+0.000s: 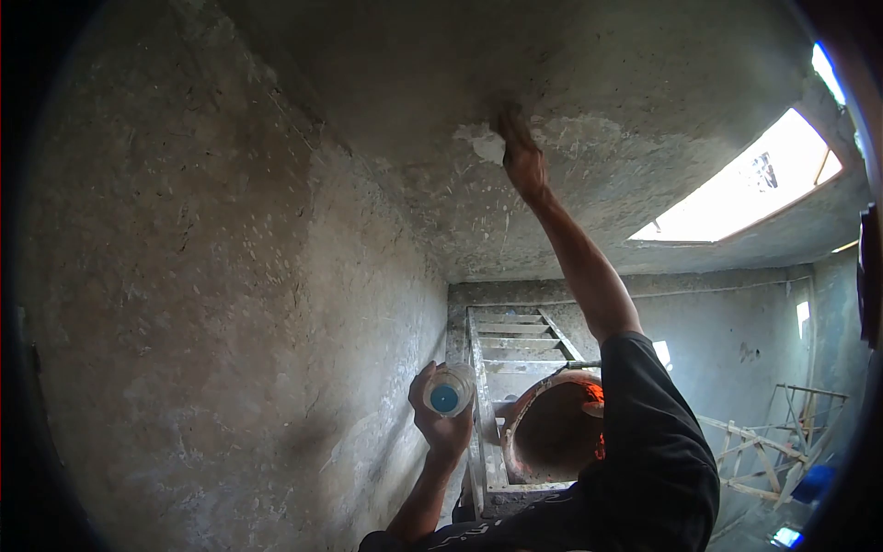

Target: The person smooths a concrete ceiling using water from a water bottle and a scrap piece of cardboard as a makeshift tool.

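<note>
My left hand [441,431] is wrapped round a clear plastic container [457,376], held low near the left wall; a round blue patch shows inside it. My right arm reaches up to the grey ceiling [589,212]. There my right hand [522,158] is smeared by motion, with its fingers at the surface beside a pale, whitish patch [478,141]. I cannot tell whether that hand holds something.
A splattered ladder [475,405] stands below, with a large round tub [511,428] beside its rails, partly hidden by my sleeve. Rough plastered wall [230,276] rises on the left. A bright opening [736,189] cuts the ceiling at right, above wooden framing [759,440].
</note>
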Motion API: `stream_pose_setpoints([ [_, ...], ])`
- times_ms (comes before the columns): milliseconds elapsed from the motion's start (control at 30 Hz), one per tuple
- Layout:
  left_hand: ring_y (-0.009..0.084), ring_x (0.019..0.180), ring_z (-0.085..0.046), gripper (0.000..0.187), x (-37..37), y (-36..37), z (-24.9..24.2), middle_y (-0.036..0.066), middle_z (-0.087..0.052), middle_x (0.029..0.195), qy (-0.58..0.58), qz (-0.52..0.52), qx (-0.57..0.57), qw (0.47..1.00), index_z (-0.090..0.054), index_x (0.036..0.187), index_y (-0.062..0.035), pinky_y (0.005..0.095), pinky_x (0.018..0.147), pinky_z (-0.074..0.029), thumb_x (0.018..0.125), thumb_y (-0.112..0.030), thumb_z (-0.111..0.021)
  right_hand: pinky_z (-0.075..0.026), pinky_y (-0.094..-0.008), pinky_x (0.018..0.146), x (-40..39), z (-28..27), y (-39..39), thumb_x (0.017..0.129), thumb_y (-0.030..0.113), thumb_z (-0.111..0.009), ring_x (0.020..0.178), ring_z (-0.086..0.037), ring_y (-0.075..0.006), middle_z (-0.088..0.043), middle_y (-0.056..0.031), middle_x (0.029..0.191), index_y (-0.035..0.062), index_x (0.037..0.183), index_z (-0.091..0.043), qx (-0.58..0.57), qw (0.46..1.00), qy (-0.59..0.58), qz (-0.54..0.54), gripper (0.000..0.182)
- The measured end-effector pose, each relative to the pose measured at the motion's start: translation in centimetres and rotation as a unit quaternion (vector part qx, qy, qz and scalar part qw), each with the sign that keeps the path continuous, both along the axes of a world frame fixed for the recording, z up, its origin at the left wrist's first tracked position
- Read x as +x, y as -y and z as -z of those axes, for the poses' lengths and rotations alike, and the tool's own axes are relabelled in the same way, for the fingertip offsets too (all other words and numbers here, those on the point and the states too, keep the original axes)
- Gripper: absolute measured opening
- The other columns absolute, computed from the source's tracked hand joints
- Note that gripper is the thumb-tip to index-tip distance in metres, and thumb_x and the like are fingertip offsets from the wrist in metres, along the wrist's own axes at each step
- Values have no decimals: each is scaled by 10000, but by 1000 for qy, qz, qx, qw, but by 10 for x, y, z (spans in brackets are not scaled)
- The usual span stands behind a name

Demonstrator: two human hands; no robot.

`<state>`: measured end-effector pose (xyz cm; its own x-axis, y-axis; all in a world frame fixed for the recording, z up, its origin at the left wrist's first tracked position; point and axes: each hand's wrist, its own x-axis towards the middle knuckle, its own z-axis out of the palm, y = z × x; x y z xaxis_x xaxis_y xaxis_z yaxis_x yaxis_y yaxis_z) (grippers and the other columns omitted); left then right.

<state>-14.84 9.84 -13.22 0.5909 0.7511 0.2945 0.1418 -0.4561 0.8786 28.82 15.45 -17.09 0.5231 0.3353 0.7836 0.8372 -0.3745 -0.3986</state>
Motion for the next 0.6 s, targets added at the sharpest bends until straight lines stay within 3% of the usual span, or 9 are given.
stream_pose_setpoints([
  [133, 300, 1085, -573, 679, -2, -4, 1, 168, -539, 1201, -5, -3, 13, 1000, -466, 1280, 7, 381, 947, -465, 702, -42, -819, -482, -379, 991, -8, -19, 15, 851, -116, -474, 1248, -515, -293, -532, -168, 1342, 42, 1317, -540, 63, 997, -34, -25, 496],
  [200, 300, 1086, -572, 674, -5, -4, 3, 169, -540, 1200, -13, -4, 13, 1000, -466, 1282, 7, 380, 947, -463, 707, -43, -814, -438, -396, 1038, -6, -63, 20, 875, -89, -481, 1236, -526, -297, -553, -185, 1307, 18, 1322, -525, 222, 973, -57, 39, 461],
  [233, 300, 1086, -572, 674, -6, -3, 3, 168, -543, 1197, -9, -5, 6, 1000, -468, 1283, 8, 379, 945, -463, 707, -44, -815, -438, -396, 1038, 1, -73, 18, 875, -89, -481, 1236, -526, -297, -553, -185, 1307, 18, 1322, -525, 222, 972, -61, 41, 461],
  [300, 299, 1086, -572, 674, -5, -3, 3, 167, -545, 1195, -5, -4, 1, 1000, -469, 1284, 9, 378, 943, -464, 707, -45, -815, -319, -479, 1125, 24, -87, 10, 812, -148, -433, 1314, -420, -362, -468, -203, 1396, 6, 1370, -457, 221, 966, 79, 105, 580],
  [333, 298, 1083, -575, 666, -5, -3, 1, 166, -549, 1189, -12, -8, -5, 1000, -476, 1278, 10, 376, 943, -464, 707, -45, -815, -319, -479, 1125, 29, -83, 3, 812, -148, -433, 1314, -420, -362, -468, -203, 1396, 6, 1370, -457, 222, 966, 78, 108, 580],
  [467, 296, 1076, -579, 644, -1, 1, 2, 165, -558, 1182, 3, -18, -32, 999, -496, 1256, 13, 379, 943, -463, 704, -48, -821, -357, -421, 1105, 13, -29, -27, 789, -192, -350, 1332, -408, -332, -434, -226, 1417, 3, 1374, -454, 99, 987, 87, 93, 625],
  [533, 298, 1077, -578, 638, 1, 2, 0, 168, -560, 1180, 8, -13, -32, 999, -496, 1252, 13, 382, 942, -462, 707, -57, -821, -371, -405, 1099, 1, 11, -27, 773, -200, -344, 1307, -438, -341, -467, -216, 1393, 12, 1377, -451, 30, 997, 76, 11, 649],
  [600, 301, 1078, -578, 633, 3, 2, -2, 172, -562, 1178, 17, -9, -29, 999, -497, 1249, 14, 385, 942, -462, 711, -65, -821, -428, -371, 1055, -11, 56, -19, 827, -153, -353, 1249, -513, -297, -504, -173, 1376, -15, 1361, -451, -108, 982, -65, -139, 560],
])
